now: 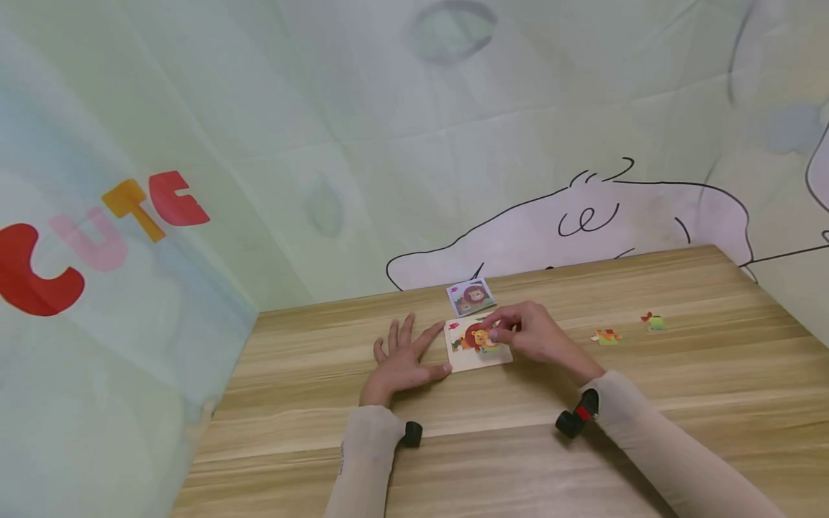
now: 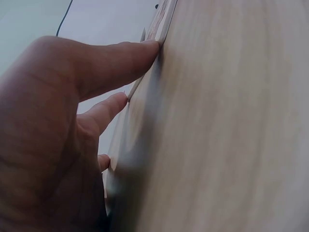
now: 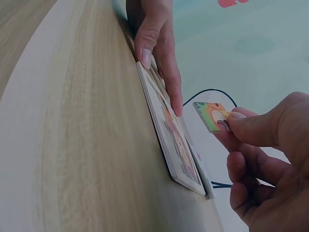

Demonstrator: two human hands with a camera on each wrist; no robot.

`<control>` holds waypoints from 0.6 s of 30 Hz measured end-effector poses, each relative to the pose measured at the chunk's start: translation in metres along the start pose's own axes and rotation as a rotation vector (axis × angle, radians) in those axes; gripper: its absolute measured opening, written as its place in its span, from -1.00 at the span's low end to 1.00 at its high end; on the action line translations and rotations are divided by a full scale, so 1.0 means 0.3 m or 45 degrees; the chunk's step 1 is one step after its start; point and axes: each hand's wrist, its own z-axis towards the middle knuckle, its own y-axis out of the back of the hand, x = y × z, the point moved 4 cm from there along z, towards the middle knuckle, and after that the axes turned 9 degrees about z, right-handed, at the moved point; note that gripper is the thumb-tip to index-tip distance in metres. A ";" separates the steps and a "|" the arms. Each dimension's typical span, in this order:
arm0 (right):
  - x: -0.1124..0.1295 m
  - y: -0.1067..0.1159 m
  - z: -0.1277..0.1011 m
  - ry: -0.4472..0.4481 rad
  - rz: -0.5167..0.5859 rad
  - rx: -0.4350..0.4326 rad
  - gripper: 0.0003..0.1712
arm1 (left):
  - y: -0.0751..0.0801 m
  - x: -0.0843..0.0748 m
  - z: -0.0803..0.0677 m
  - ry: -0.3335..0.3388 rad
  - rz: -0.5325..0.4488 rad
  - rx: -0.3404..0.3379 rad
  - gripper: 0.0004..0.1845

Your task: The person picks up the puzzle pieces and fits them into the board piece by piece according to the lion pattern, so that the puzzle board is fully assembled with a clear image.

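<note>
Between the thumb and fingers of your right hand you pinch the piece, a thin, flat bit of puzzle printed green, orange and white with a curved notch, held just above the right part of the board. Its free edge points away from your fingertips with its face tilted, but it is too nearly square to tell a long axis. Your left hand has its fingers spread, thumb and index touching the pale-rimmed board's left corners, its lion upright from your side.
</note>
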 end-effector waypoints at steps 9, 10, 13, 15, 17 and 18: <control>0.011 -0.017 0.007 0.013 -0.006 0.004 -0.85 | 0.001 -0.002 0.002 0.008 0.002 0.006 -0.12; 0.010 -0.019 0.009 0.011 -0.007 0.003 -0.85 | 0.002 -0.002 0.001 0.008 0.001 0.005 -0.12; 0.005 -0.026 0.014 -0.003 -0.006 0.003 -0.86 | 0.002 -0.002 0.001 0.006 -0.002 0.004 -0.13; 0.003 -0.031 0.016 -0.013 -0.003 0.006 -0.86 | 0.003 -0.002 0.000 0.007 -0.001 0.007 -0.13; 0.003 -0.035 0.017 -0.016 0.001 0.012 -0.86 | 0.003 -0.002 0.000 0.007 -0.001 0.008 -0.13; 0.004 -0.038 0.018 -0.014 0.001 0.016 -0.86 | 0.004 -0.002 -0.001 0.006 0.000 0.008 -0.13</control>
